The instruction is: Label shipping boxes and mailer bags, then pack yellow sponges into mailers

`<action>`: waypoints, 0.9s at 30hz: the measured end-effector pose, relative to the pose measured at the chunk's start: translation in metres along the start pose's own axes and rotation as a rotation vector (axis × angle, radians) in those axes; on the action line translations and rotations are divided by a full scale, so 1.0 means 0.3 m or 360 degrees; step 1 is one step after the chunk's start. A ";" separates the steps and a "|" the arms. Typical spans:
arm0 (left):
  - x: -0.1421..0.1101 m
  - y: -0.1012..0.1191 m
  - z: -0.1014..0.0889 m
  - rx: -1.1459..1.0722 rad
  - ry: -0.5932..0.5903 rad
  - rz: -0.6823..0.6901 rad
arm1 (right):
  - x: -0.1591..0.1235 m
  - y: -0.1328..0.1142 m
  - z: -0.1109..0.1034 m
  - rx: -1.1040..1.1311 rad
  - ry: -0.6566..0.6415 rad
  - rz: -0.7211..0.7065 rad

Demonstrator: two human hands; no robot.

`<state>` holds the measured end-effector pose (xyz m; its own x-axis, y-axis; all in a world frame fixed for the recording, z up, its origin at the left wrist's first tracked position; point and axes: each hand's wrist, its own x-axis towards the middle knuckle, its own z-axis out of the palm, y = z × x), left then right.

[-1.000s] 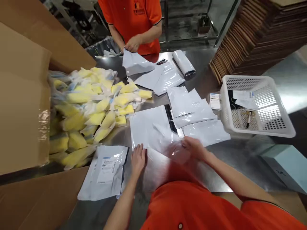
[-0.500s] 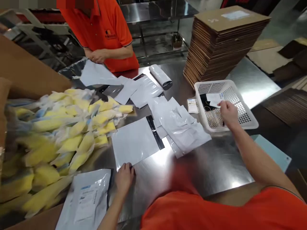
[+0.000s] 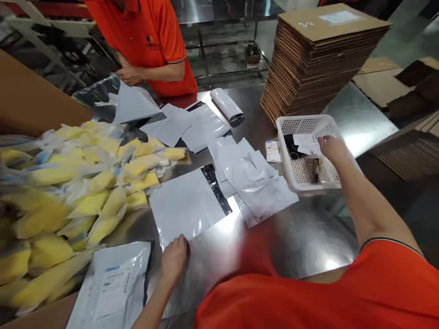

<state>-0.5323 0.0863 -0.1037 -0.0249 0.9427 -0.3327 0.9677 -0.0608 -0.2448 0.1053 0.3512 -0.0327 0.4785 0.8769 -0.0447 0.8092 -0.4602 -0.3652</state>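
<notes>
My left hand (image 3: 174, 258) is at the near corner of a flat grey plastic mailing bag (image 3: 188, 208), its fingers closed on the edge. A black strip runs along the bag's far-right end. Over the white perforated basket (image 3: 298, 179), my right hand (image 3: 332, 148) pinches the end of a white printed label (image 3: 307, 144). Inside the basket lie dark items and a small pen-like object (image 3: 316, 169), partly hidden. A filled mailing bag (image 3: 113, 288) with a shipping label lies left of my left hand.
Yellow items in clear wrapping (image 3: 99, 192) are heaped at left beside cardboard. Loose mailing bags (image 3: 254, 178), a rolled bag (image 3: 226, 105) and a small labelled packet (image 3: 273, 151) lie on the metal table. Stacked cardboard (image 3: 308, 68) stands behind. A co-worker (image 3: 147, 50) handles bags opposite.
My right hand has shifted to the basket's right side, and more of the label shows. My left hand stays at the bag's corner. The view has turned slightly right.
</notes>
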 end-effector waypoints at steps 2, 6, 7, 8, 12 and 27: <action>-0.002 0.013 -0.009 -0.0090 0.0027 0.0053 | -0.019 -0.078 -0.045 -0.0022 0.0103 -0.0072; -0.028 0.034 -0.063 -0.0353 0.0024 0.0059 | -0.217 -0.343 0.025 0.0336 0.0066 -0.0731; -0.024 0.025 -0.079 -0.0418 0.0043 0.0058 | -0.296 -0.414 0.076 0.0471 -0.0021 -0.0934; -0.008 0.005 -0.094 -0.0447 0.0065 0.0008 | -0.381 -0.482 0.134 0.0595 -0.0118 -0.1090; 0.132 -0.216 -0.138 -0.0455 0.0265 -0.0425 | -0.738 -0.688 0.359 0.0764 -0.0752 -0.1321; 0.311 -0.548 -0.387 -0.1246 0.1062 -0.0680 | -1.139 -0.816 0.525 0.1020 -0.1742 -0.0826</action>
<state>-0.6647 0.2223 0.0111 -0.4815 0.8384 0.2555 0.8088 0.3127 0.4981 -0.3100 0.1861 -0.0746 -0.5816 0.7256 -0.3679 0.3701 -0.1667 -0.9139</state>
